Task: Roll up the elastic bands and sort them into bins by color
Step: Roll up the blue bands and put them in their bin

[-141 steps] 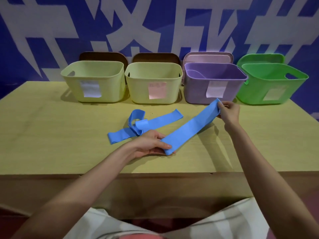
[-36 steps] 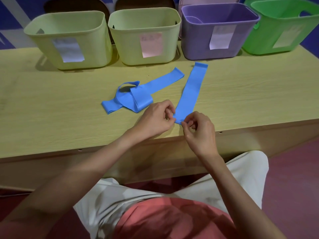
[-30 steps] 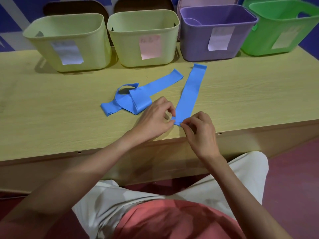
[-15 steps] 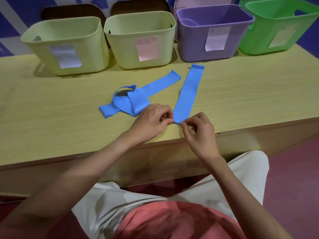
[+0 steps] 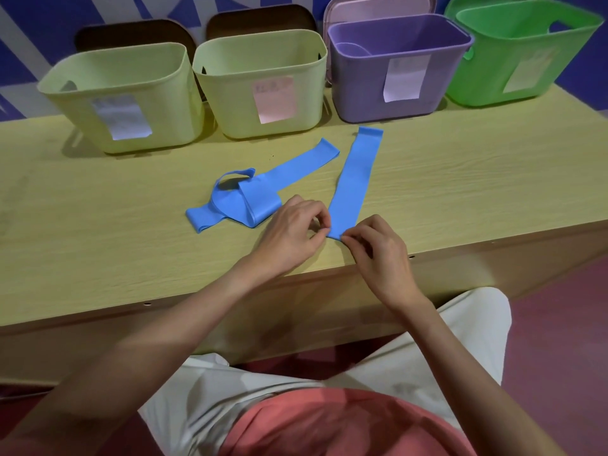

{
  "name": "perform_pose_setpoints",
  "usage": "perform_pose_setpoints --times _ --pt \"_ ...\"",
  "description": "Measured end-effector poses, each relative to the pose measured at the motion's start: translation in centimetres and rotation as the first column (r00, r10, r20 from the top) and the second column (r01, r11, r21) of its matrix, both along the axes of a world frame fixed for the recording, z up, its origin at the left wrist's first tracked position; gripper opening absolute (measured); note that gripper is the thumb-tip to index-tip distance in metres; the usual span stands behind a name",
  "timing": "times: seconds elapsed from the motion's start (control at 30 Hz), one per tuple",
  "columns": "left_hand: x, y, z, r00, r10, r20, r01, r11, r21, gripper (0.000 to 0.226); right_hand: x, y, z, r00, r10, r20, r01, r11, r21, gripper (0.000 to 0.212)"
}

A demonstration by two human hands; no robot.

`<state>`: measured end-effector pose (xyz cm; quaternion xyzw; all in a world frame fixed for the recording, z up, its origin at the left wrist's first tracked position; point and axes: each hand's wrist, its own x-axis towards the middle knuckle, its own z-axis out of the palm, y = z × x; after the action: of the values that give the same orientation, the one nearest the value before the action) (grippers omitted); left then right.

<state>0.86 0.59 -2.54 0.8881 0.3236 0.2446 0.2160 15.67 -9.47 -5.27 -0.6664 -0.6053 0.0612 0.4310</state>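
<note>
while both hands (image 5: 332, 238) pinch the straight blue band's (image 5: 357, 179) near end | purple bin (image 5: 362, 90): contents unclear

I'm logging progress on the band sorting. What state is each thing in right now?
Straight blue band: flat on the table, near end pinched by both hands.
Tangled blue band: loose, unrolled, untouched.
Left hand: pinching the straight band's end.
Right hand: pinching the same end.
Two yellow-green bins: upright, no band visible inside.
Purple bin: upright.
Green bin: upright.
</note>
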Motion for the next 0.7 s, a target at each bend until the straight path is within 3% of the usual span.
perform_pose_setpoints --times 0.17,0.5,0.7 --pt "-0.8 0.1 -0.3 0.998 -0.059 0.027 0.054 0.99 0.134 0.007 0.4 0.1 0.0 1.0 0.025 -0.012 -0.025 1.0 -0.009 0.009" --pt "-0.9 0.4 -0.5 0.989 -0.122 -0.085 0.147 0.893 0.426 0.012 -0.1 0.4 -0.5 0.99 -0.077 0.121 0.065 0.993 0.098 0.01" --pt "-1.4 0.1 -0.2 0.968 -0.112 -0.223 0.204 0.872 0.446 0.03 -0.7 1.1 -0.5 0.982 -0.163 0.094 0.153 0.982 0.107 0.005"
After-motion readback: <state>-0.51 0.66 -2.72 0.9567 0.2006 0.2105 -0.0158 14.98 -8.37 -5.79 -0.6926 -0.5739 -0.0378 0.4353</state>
